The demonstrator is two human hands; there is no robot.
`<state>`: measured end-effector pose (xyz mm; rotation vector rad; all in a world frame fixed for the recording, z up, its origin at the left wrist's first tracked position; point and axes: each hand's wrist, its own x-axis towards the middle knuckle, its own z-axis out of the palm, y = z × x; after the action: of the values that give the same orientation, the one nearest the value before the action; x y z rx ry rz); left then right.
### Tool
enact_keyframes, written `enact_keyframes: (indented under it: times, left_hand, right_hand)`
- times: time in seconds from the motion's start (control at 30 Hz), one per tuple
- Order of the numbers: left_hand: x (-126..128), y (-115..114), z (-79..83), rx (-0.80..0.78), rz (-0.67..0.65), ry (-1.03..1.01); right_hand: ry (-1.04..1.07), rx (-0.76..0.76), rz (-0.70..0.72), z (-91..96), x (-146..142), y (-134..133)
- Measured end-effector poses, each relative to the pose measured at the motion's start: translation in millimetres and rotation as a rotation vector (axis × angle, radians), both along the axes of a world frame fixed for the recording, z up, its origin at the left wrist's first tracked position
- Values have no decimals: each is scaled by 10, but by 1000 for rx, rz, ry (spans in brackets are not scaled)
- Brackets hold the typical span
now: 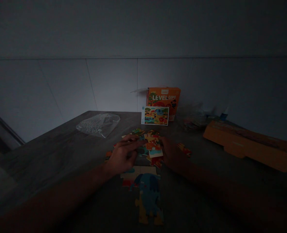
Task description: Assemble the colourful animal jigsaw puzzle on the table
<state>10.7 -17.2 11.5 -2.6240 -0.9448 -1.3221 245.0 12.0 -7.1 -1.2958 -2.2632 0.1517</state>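
Observation:
Loose puzzle pieces (143,150) lie in a pile on the dark table, between my two hands. My left hand (124,153) is at the pile's left side, its index finger stretched out over the pieces. Along the right side, my right hand (174,153) has its fingers at the edge of an orange-patterned puzzle piece (152,143) and appears to grip it; deep shadow hides part of those fingers. Nearer to me, a joined puzzle section (149,191) shows a blue elephant. A few more pieces (184,149) stick out beyond my right hand.
An orange puzzle box (166,94) stands at the back, with a picture card (155,116) leaning against it. A clear plastic bag (99,124) lies back left. An orange open box part (245,144) and more plastic wrapping (194,116) are on the right. The room is dim.

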Motion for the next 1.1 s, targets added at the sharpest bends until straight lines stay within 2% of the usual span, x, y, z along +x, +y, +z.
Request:
enact_keyframes:
  times: [0.13, 0.23, 0.33, 0.4, 0.47, 0.5, 0.6, 0.67, 0.77, 0.9, 0.97, 1.03, 1.1]
  left_hand:
    - [-27, 20, 41, -106, 360, -88]
    - [-55, 65, 50, -195, 600, 41]
    - [-66, 101, 37, -243, 698, 270]
    - [-62, 109, 23, -229, 731, 339]
    - [-50, 101, 10, -181, 662, 363]
    - [-41, 92, 5, -149, 577, 366]
    - [-7, 46, -2, -72, 219, 373]
    - [14, 9, 0, -59, 37, 421]
    - [29, -33, 8, -93, -105, 483]
    - [23, -50, 12, -106, -150, 415]
    - [21, -47, 15, -53, -115, 352]
    - [19, -30, 23, 11, 3, 257]
    - [8, 8, 27, 16, 178, 180]
  right_hand:
    - [-41, 3, -21, 38, -11, -22]
    - [-53, 7, -32, 39, -13, -23]
    - [-67, 10, -43, 34, -12, -23]
    - [-68, 23, -41, 33, -14, -25]
    - [-48, 37, -47, 32, -17, -23]
    - [-26, 46, -51, 31, -18, -21]
    - [64, 85, -28, 23, -18, -12]
    - [115, 114, -1, 18, -16, -9]
    - [143, 152, 11, 19, -13, -20]
    - [135, 170, 48, 25, -13, -41]
    - [129, 172, 60, 17, -12, -35]
    - [122, 171, 55, 0, -10, -19]
    - [82, 158, 46, -17, -8, -1]
